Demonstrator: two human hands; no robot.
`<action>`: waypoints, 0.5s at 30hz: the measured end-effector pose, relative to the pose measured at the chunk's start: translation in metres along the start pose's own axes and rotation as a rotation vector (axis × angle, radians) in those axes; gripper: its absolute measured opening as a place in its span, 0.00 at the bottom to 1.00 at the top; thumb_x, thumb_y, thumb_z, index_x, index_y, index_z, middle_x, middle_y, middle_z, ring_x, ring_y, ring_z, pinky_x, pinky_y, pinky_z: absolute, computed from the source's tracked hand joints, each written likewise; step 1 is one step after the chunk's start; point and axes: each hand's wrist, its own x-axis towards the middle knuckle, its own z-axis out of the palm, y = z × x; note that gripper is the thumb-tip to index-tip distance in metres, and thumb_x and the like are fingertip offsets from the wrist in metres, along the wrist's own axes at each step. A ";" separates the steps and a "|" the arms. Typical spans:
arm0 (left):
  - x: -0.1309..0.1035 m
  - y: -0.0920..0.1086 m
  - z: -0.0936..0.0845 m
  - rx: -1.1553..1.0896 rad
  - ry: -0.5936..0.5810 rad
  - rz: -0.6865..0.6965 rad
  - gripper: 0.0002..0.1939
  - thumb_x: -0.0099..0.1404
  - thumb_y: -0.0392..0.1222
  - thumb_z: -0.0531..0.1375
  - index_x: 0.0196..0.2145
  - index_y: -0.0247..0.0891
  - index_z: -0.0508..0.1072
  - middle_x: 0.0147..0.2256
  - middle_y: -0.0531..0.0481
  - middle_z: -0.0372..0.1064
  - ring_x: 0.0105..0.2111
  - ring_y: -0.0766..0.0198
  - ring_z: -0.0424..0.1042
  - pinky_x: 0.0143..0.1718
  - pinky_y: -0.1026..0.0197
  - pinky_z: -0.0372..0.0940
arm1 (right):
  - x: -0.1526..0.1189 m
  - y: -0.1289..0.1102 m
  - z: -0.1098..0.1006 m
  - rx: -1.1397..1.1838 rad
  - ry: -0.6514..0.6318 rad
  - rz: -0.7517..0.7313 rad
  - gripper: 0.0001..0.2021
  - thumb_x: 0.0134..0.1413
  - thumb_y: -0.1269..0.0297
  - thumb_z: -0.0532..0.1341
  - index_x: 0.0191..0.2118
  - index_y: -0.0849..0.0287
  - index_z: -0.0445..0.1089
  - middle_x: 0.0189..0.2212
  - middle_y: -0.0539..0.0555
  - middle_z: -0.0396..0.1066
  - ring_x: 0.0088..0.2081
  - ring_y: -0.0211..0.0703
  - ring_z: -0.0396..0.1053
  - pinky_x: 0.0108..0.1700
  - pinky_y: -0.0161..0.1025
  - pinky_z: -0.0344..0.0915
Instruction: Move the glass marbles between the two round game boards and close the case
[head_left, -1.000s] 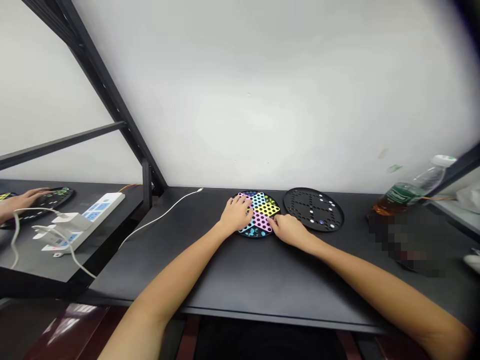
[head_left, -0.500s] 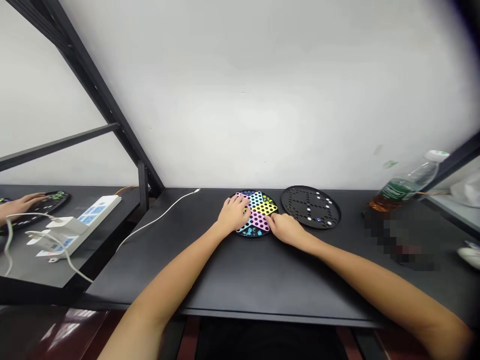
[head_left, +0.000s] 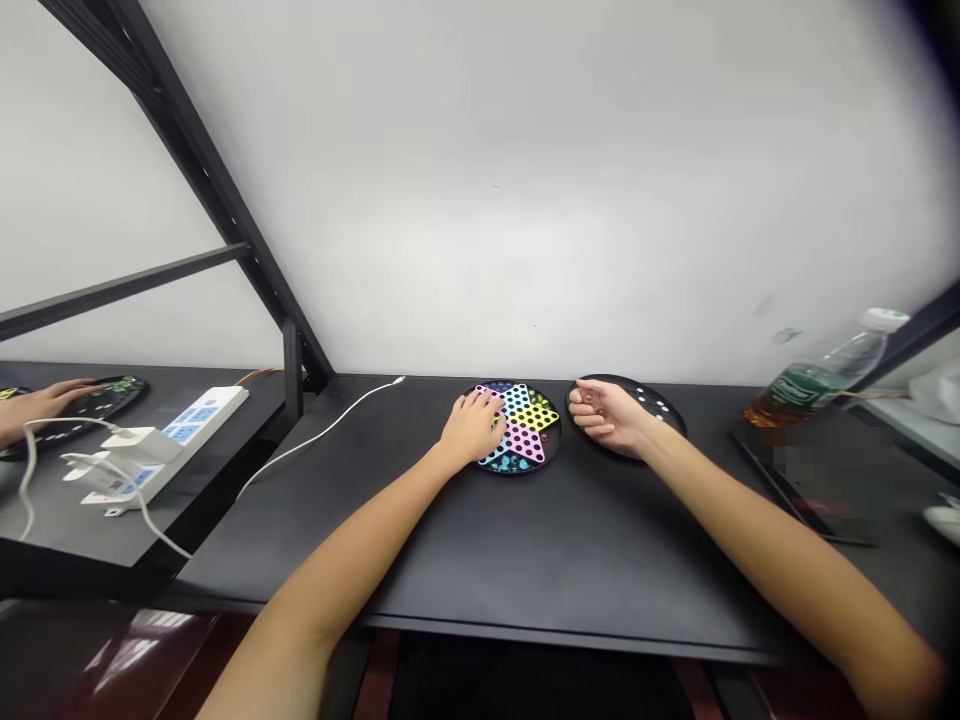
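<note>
A round Chinese checkers board [head_left: 527,442] with a pink, yellow and blue star full of holes lies on the dark table. My left hand [head_left: 472,430] rests on its left side, fingers laid out over the holes. Coloured pieces show in the pockets around the star, with a small reddish one at the right rim. My right hand [head_left: 609,412] is turned partly palm up over a second, black round board [head_left: 667,418]. Its fingers are curled closed, and what lies in them is too small to name. White pieces sit on the black board, partly hidden by this hand.
A tilted bottle [head_left: 806,385] of brown drink stands at the right, near a dark flat object [head_left: 810,490]. A white cable [head_left: 322,430] runs along the left. Beyond the black frame [head_left: 294,365] are a power strip [head_left: 180,440] and another person's hand [head_left: 45,405].
My right hand has left the star board's right edge, moved right over the black board, turned its palm up and curled its fingers. My left hand has stayed on the star board.
</note>
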 end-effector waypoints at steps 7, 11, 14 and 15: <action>0.001 0.000 0.000 -0.002 0.001 -0.006 0.18 0.72 0.46 0.48 0.55 0.44 0.69 0.61 0.46 0.65 0.62 0.53 0.60 0.63 0.46 0.56 | 0.015 0.027 0.005 -0.325 0.213 -0.129 0.19 0.58 0.50 0.59 0.24 0.56 0.58 0.16 0.44 0.51 0.17 0.32 0.46 0.16 0.30 0.40; 0.001 0.000 0.000 -0.003 -0.005 -0.006 0.18 0.72 0.46 0.49 0.55 0.45 0.69 0.61 0.47 0.64 0.63 0.54 0.59 0.64 0.45 0.55 | 0.009 0.035 0.022 -1.067 0.282 -0.395 0.17 0.57 0.51 0.62 0.25 0.59 0.73 0.22 0.52 0.71 0.27 0.42 0.68 0.31 0.35 0.60; 0.001 0.000 0.000 -0.007 -0.010 -0.007 0.18 0.72 0.46 0.49 0.55 0.44 0.69 0.62 0.46 0.63 0.63 0.53 0.59 0.64 0.44 0.55 | 0.004 0.035 0.031 -1.339 0.253 -0.370 0.14 0.59 0.55 0.61 0.34 0.57 0.80 0.35 0.55 0.79 0.37 0.47 0.74 0.42 0.37 0.63; 0.001 0.000 0.000 -0.007 -0.010 -0.005 0.18 0.72 0.46 0.49 0.55 0.43 0.69 0.62 0.45 0.63 0.62 0.52 0.59 0.64 0.44 0.55 | 0.003 0.034 0.033 -1.372 0.250 -0.346 0.14 0.59 0.55 0.60 0.36 0.57 0.80 0.37 0.55 0.80 0.39 0.47 0.75 0.43 0.37 0.63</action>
